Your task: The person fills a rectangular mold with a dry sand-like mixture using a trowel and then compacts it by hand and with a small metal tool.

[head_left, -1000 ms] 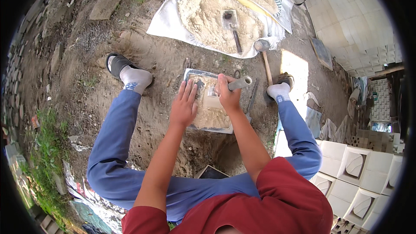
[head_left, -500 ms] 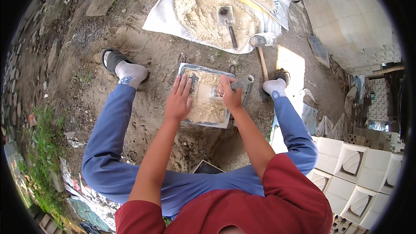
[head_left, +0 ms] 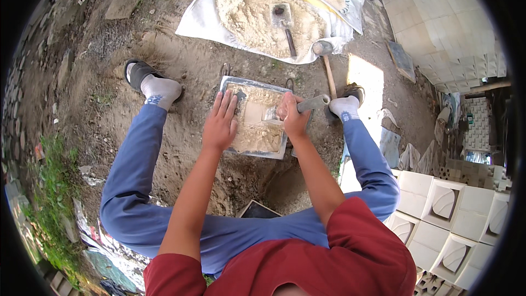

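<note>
Maroon cloth, the shirt (head_left: pixel 307 263), fills the bottom edge; blue trousers (head_left: pixel 131 186) spread to both sides. Between the legs, low centre, part of a dark panel with a pale edge (head_left: pixel 258 211) shows.

Centre of frame: rectangular tray (head_left: pixel 263 155) on bare ground, slightly skewed, holding sandy powder (head_left: pixel 255 138) around a smooth pale patch (head_left: pixel 253 113). Left hand (head_left: pixel 218 125) lies palm down over the tray's left side, fingers extended, slightly spread, thumb apart, gripping nothing.

Right hand (head_left: pixel 295 116) at the tray's right side, fingers curled round a tool with a thick grey handle (head_left: pixel 315 103). Handle end sticks out right of the fist; tool's flat pale face (head_left: pixel 271 114) sits left of the fingers, at the patch's right edge. Fingertip contact partly hidden.

Right of centre, beyond: mallet (head_left: pixel 322 48), handle toward a sandalled foot (head_left: pixel 345 107). Top centre: white sack (head_left: pixel 193 24) under heaped powder (head_left: pixel 241 11), scoop (head_left: pixel 281 15) on it. Upper right, farther: pale block wall (head_left: pixel 438 11).
</note>
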Available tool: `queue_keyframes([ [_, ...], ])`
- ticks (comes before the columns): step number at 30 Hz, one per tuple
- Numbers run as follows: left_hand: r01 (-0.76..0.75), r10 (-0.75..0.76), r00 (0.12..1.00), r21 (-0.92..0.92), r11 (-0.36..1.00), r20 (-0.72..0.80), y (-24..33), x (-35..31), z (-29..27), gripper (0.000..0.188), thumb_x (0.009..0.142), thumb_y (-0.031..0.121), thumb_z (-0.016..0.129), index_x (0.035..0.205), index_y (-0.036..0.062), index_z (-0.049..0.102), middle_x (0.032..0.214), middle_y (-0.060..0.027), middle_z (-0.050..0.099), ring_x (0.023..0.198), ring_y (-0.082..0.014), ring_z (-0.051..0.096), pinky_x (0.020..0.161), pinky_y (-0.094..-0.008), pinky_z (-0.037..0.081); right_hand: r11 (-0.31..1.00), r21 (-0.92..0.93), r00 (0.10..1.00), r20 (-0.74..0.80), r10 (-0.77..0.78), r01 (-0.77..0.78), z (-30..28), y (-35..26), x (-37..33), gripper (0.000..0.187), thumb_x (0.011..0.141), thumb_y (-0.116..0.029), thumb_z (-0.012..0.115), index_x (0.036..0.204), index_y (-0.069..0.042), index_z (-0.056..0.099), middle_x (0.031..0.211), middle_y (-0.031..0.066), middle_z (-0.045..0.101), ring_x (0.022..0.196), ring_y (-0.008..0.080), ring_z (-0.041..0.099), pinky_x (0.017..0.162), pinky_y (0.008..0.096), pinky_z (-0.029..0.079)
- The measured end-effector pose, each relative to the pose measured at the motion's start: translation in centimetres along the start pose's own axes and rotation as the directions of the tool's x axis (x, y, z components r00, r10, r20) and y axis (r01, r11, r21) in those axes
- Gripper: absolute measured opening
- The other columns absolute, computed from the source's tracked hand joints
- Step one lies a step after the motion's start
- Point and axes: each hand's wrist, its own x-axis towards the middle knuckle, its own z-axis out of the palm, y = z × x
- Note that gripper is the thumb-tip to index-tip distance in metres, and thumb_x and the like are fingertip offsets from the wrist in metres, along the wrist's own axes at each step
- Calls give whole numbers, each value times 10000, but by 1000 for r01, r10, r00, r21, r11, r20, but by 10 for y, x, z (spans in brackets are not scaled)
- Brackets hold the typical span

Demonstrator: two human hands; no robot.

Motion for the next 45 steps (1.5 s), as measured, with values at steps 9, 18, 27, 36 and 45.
queue_keyframes([
  [9,-4,4,1000,-9,1000,29,5,3,3,747,896,176,546,1614,71,367,1707,-141,298,1593,-379,220,1255,-471,321,993,-92,995,75,-65,72,-7,32,-5,433,1097,-172,529,689,-87,411,612,-38,366,530,74,299,512,300,237],
  [18,-11,10,1000,28,1000,22,6,4,-1,740,902,187,539,1612,63,370,1701,-147,309,1590,-381,229,1247,-472,329,982,-118,989,48,-140,145,11,18,-7,435,1090,-184,554,678,-76,464,604,-36,423,521,72,354,507,299,265],
  [27,-5,5,1000,9,1000,-6,-1,-3,-4,728,917,195,527,1616,70,364,1706,-139,303,1590,-371,235,1242,-471,337,997,18,996,39,-76,75,30,-3,-7,449,1088,-192,553,665,-75,458,586,-28,421,511,83,360,506,304,288],
  [36,-11,11,1000,26,1000,-9,3,1,1,711,928,201,518,1611,68,373,1700,-141,315,1589,-364,244,1223,-474,357,990,-143,998,55,-12,20,32,36,-6,444,1085,-191,557,666,-77,459,599,-24,441,526,84,377,508,311,294],
  [45,11,-11,1000,32,999,13,-1,-1,-1,706,927,202,525,1608,76,386,1705,-125,316,1588,-355,252,1176,-475,401,992,-67,994,42,-100,103,54,-3,0,435,1084,-173,544,669,-92,439,603,-40,412,521,64,348,502,295,276],
])
